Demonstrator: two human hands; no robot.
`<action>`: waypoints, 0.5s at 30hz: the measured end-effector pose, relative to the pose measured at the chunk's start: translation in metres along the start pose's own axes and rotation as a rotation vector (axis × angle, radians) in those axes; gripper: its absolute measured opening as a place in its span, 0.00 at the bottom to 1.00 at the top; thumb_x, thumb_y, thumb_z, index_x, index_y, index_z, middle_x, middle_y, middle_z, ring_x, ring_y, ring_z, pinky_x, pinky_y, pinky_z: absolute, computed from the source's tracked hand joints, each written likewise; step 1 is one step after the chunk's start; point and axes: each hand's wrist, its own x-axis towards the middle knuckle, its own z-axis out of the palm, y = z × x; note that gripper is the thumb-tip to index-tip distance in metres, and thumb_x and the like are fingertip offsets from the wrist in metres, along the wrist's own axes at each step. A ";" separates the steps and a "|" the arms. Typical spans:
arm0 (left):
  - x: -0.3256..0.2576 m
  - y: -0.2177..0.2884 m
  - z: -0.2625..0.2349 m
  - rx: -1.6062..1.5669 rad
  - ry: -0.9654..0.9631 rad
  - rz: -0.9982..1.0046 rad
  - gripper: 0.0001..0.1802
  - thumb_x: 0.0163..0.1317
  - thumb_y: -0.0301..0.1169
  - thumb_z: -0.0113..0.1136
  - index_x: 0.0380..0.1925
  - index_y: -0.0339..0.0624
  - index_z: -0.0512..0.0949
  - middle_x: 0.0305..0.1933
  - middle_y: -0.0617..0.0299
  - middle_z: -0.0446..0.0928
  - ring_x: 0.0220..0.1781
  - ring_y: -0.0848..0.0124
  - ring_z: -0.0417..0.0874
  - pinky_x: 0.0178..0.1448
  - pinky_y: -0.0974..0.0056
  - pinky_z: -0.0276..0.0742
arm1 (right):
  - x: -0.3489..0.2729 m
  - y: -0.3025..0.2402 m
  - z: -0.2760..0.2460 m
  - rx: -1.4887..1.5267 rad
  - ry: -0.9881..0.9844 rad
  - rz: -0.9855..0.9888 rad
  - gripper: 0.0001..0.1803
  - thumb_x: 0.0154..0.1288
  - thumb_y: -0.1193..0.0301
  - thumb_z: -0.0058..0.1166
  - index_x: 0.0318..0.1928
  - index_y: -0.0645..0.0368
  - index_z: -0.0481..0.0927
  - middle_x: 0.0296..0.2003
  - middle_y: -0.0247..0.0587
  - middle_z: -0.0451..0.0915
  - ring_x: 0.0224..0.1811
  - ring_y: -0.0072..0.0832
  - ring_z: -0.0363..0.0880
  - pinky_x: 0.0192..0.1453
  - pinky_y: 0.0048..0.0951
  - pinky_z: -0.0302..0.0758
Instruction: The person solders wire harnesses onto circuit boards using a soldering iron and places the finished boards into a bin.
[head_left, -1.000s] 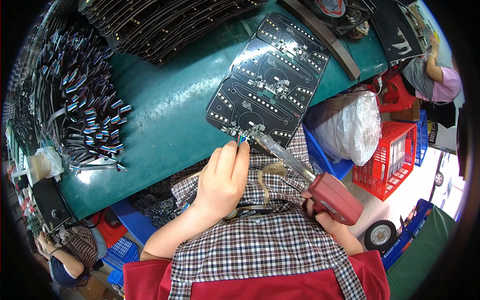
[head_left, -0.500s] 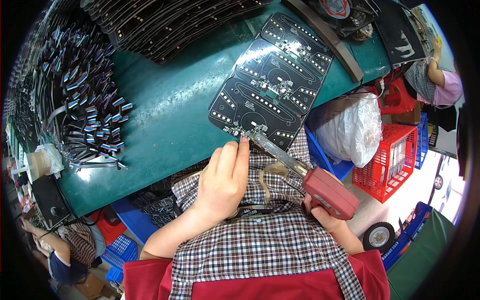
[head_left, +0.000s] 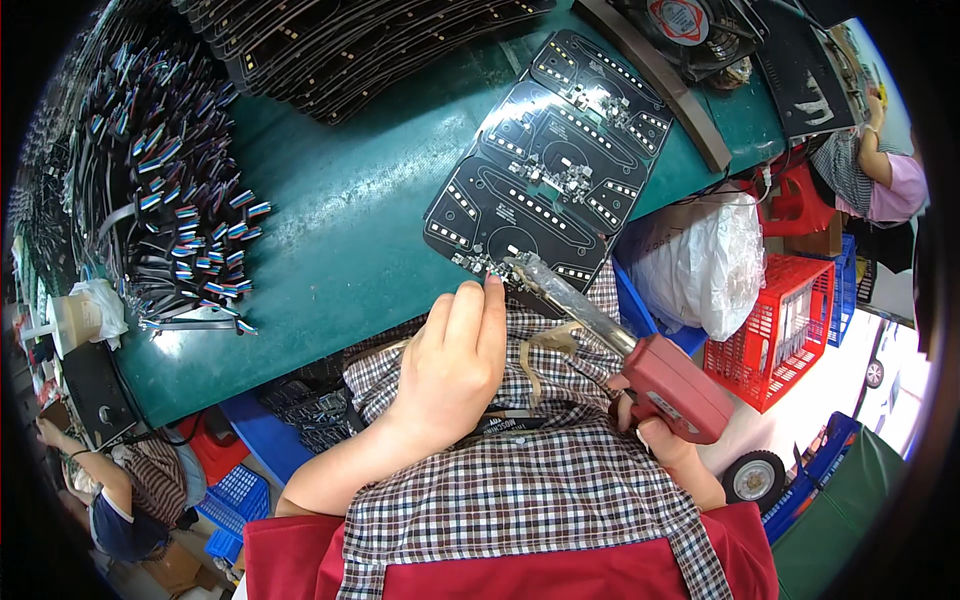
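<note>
Black and flat, the long printed circuit panel (head_left: 545, 190) dotted with pale pads lay on the green tabletop (head_left: 340, 250), its long axis slanting away up-right from you. Your left hand (head_left: 450, 370), nearer, pinched something too small to tell at its near edge, fingers curled. Your right hand (head_left: 665, 440) gripped the red pistol-shaped soldering gun (head_left: 675, 385), tip meeting that edge.

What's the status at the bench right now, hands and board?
Left hand fingertips at the black circuit board's near edge. Right hand grips red soldering gun, tip on that edge. Nothing blocking.
</note>
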 end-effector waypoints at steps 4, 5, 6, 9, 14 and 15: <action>-0.002 -0.002 0.004 -0.010 0.036 -0.013 0.21 0.43 0.19 0.54 0.42 0.23 0.75 0.32 0.56 0.68 0.31 0.69 0.73 0.28 0.72 0.75 | 0.014 -0.015 0.008 -0.031 -0.047 0.014 0.37 0.53 0.66 0.63 0.59 0.75 0.63 0.38 0.40 0.80 0.32 0.21 0.76 0.44 0.25 0.72; -0.003 -0.003 0.005 -0.008 0.075 -0.002 0.21 0.43 0.19 0.54 0.41 0.23 0.75 0.32 0.56 0.67 0.31 0.69 0.72 0.27 0.72 0.74 | 0.015 -0.015 0.009 0.022 -0.046 0.021 0.38 0.53 0.67 0.63 0.59 0.74 0.62 0.39 0.40 0.80 0.34 0.21 0.77 0.44 0.24 0.73; -0.003 -0.003 0.005 -0.008 0.075 -0.003 0.21 0.43 0.19 0.54 0.41 0.23 0.75 0.32 0.56 0.67 0.31 0.69 0.72 0.27 0.72 0.74 | 0.014 -0.015 0.008 0.022 -0.046 0.022 0.38 0.53 0.67 0.63 0.59 0.74 0.62 0.39 0.40 0.80 0.34 0.21 0.77 0.44 0.24 0.73; -0.002 -0.001 0.003 -0.026 0.047 -0.024 0.20 0.44 0.19 0.54 0.42 0.23 0.75 0.32 0.56 0.67 0.31 0.69 0.72 0.28 0.73 0.74 | 0.013 -0.010 0.005 0.068 -0.044 0.050 0.39 0.51 0.69 0.64 0.60 0.74 0.62 0.39 0.41 0.80 0.34 0.21 0.77 0.42 0.22 0.73; -0.001 0.000 0.001 0.007 0.003 -0.012 0.21 0.44 0.19 0.55 0.42 0.22 0.74 0.32 0.56 0.67 0.31 0.69 0.72 0.28 0.73 0.75 | 0.017 -0.014 -0.003 -0.439 -0.103 -0.094 0.35 0.48 0.69 0.66 0.55 0.74 0.68 0.45 0.52 0.78 0.41 0.36 0.82 0.45 0.28 0.77; -0.001 0.000 0.001 0.009 0.005 -0.013 0.21 0.44 0.19 0.55 0.42 0.22 0.74 0.32 0.56 0.67 0.31 0.69 0.72 0.28 0.73 0.75 | 0.021 -0.016 -0.003 -0.439 -0.104 -0.096 0.35 0.48 0.69 0.66 0.55 0.74 0.68 0.45 0.52 0.78 0.41 0.36 0.82 0.45 0.28 0.77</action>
